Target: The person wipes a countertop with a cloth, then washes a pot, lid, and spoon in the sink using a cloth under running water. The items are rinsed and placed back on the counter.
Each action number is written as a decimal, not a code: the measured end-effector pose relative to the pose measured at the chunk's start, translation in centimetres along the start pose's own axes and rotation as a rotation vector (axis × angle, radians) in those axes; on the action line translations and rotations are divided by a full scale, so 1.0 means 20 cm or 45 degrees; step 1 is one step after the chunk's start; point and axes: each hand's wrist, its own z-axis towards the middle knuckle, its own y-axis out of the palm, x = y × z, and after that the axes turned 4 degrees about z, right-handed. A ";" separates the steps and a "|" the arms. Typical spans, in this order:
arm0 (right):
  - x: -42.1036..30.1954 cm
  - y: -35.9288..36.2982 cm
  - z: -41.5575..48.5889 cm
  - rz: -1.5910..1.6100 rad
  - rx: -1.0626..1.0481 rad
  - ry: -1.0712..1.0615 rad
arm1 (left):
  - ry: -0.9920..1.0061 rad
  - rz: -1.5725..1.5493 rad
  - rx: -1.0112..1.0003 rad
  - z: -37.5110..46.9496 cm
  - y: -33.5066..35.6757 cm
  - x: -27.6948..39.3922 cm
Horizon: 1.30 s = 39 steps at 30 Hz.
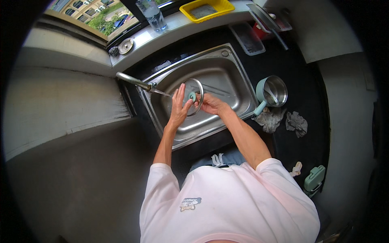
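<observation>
A round glass pot lid [199,86] with a metal rim and a mint-green knob is held tilted over the stainless-steel sink [212,65]. My right hand [209,103] grips the lid near its rim on the right side. My left hand [180,104] lies against the lid's left side, fingers extended, its thumb near the knob; whether it grips is unclear. Water runs from the metal faucet [133,80] toward the left hand. To the right of the sink stands a mint-green saucepan [260,91] with a white spoon [270,94] inside.
Crumpled grey cloths [296,124] lie right of the sink. Behind it are a clear plastic container [247,39], a cleaver [266,19], a yellow basket [226,6] and a plastic bottle [153,16] on the sill. A mint-green case [314,179] is at the lower right.
</observation>
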 end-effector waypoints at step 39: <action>0.21 0.14 0.05 -0.472 0.704 -0.293 | -0.720 -2.121 -0.197 -0.13 -0.01 -0.28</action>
